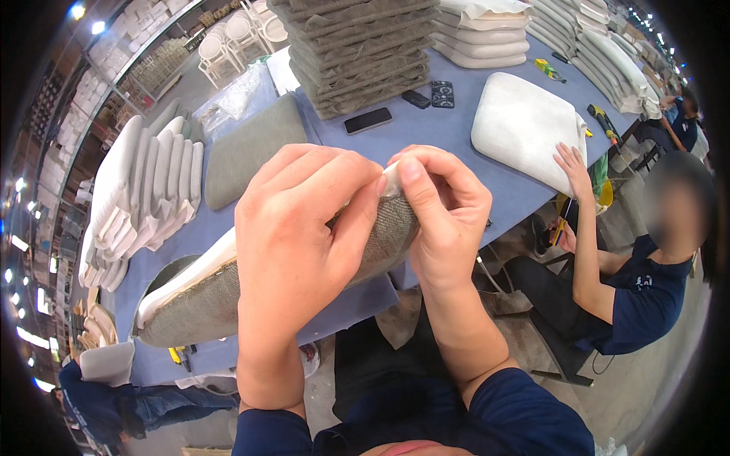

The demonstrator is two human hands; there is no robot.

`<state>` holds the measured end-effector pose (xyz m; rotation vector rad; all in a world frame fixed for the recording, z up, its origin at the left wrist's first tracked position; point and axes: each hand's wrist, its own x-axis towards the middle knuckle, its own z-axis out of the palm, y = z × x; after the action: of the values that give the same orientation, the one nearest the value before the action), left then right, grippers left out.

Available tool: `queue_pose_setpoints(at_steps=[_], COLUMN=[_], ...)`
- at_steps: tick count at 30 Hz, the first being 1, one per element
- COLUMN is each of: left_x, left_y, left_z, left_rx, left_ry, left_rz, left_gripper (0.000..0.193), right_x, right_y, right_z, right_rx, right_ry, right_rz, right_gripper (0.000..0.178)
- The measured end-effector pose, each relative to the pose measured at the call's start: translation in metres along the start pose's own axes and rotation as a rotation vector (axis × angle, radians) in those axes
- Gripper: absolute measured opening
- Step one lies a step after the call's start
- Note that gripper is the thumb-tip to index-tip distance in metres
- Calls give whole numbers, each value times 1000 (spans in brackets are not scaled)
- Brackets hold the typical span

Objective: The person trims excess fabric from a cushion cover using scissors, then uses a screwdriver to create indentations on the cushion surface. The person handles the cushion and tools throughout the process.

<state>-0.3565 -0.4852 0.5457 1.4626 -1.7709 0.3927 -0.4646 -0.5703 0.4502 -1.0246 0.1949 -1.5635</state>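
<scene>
Head view. Seat cushion (194, 308), grey-green woven cover: tilted over the desk's (426, 131) near edge. Left grip (293, 216), right grip (450, 201): pinched closed on its pale edging. Probably light, soft, pliant; best held by the rim.

The left hand (293, 220) and right hand (450, 213) are bare, with short nails where they show. Bare forearms (465, 323) run down from them to a short-sleeved navy shirt (388, 418). Its sleeves (525, 414), softly creased and plain where visible, end near the elbows. Below and between the hands, black legwear (372, 353) shows, darker than the shirt; its finer detail is lost in shadow.
</scene>
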Motion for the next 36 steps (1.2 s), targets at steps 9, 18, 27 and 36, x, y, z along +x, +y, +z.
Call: queue_pose_setpoints(at_steps=[9, 18, 27, 36], left_x=[-6, -2, -2, -7], left_y=[6, 5, 2, -4], left_z=[-6, -4, -5, -5], left_rx=[-15, 27, 3, 9], left_ry=[-31, -82, -122, -87], left_rz=[-76, -141, -115, -76], left_gripper=[14, 21, 17, 15], right_x=[2, 22, 5, -11], right_y=[-12, -33, -17, 10], right_z=[-5, -30, -19, -9], right_rx=[31, -500, -352, -126], right_ry=[-46, -301, 15, 234], right_rz=[61, -113, -140, -145], right_gripper=[17, 17, 10, 15])
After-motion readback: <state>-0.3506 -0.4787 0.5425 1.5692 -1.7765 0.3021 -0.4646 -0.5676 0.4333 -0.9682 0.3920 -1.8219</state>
